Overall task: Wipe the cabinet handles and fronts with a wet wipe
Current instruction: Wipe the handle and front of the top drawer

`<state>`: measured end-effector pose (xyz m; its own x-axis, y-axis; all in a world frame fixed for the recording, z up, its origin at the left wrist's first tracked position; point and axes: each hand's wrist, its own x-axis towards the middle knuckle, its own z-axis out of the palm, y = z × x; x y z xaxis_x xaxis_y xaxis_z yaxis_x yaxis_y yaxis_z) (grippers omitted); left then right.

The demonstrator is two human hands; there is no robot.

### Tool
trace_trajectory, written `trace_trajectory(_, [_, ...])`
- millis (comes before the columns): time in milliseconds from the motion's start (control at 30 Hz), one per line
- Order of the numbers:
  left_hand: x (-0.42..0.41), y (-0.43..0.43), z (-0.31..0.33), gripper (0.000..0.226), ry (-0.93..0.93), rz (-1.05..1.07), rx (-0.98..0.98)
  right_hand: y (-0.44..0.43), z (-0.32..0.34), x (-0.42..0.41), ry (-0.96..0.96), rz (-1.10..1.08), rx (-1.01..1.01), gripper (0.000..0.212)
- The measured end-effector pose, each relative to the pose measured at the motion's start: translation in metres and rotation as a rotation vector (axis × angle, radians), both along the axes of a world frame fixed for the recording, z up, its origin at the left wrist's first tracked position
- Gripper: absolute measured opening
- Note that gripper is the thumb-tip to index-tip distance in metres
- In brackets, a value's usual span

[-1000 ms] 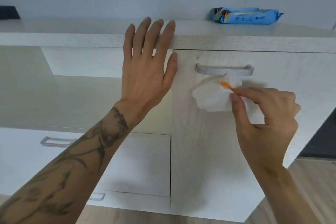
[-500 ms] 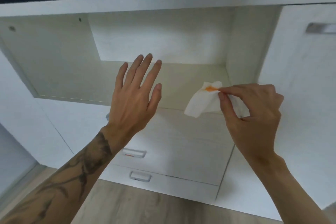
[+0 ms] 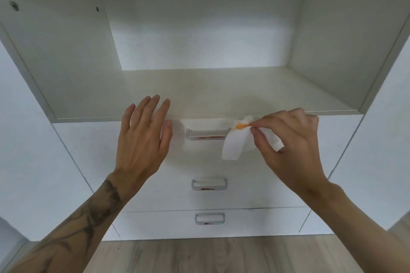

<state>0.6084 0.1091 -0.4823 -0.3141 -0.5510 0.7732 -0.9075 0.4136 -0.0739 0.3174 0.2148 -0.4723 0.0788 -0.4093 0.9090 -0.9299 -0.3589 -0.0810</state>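
Found wipe (image 3: 233,145) pinched between thumb and forefinger of right hand (image 3: 292,139), at right end of top handle (image 3: 206,134). Noted its long axis near vertical, free end hanging down over drawer front (image 3: 88,150), orange smear at pinched top. Observed top handle lying horizontal, orange marks along its lower edge. Recorded left hand (image 3: 142,142) released, fingers (image 3: 155,106) straight, pointing up, left of that handle; could not tell contact with front. Saw similar marks on middle handle (image 3: 209,184) and bottom handle (image 3: 209,219).

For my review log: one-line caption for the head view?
Right hand pinches a stained wipe at the top handle; left hand, fingers straight, beside it.
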Motion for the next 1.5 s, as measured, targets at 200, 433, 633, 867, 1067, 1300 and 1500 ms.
trace_trajectory(200, [0.018,-0.03,-0.024,0.047,-0.014,-0.067,-0.064,-0.022,-0.022,0.034,0.031,-0.114,0.002,0.008])
trace_trajectory(433, [0.012,-0.046,-0.041,0.044,0.058,-0.069,-0.202,-0.041,-0.043,0.055,0.013,-0.087,-0.015,0.013])
trace_trajectory(633, [0.016,-0.062,-0.051,0.043,0.044,-0.056,-0.311,-0.05,-0.05,0.041,-0.077,0.003,-0.081,0.017])
trace_trajectory(867, [0.015,-0.071,-0.057,0.045,0.052,-0.022,-0.399,-0.063,-0.049,0.054,-0.089,0.141,-0.037,0.011])
trace_trajectory(1067, [0.012,-0.078,-0.06,0.045,0.078,0.001,-0.463,-0.055,-0.053,0.033,-0.162,0.179,0.005,0.012])
trace_trajectory(1300, [0.011,-0.081,-0.061,0.046,0.081,-0.001,-0.476,-0.058,-0.056,0.031,-0.169,0.233,0.022,0.014])
trace_trajectory(1500, [0.01,-0.081,-0.062,0.046,0.084,-0.004,-0.484,-0.063,-0.053,0.057,-0.209,0.275,0.041,0.013])
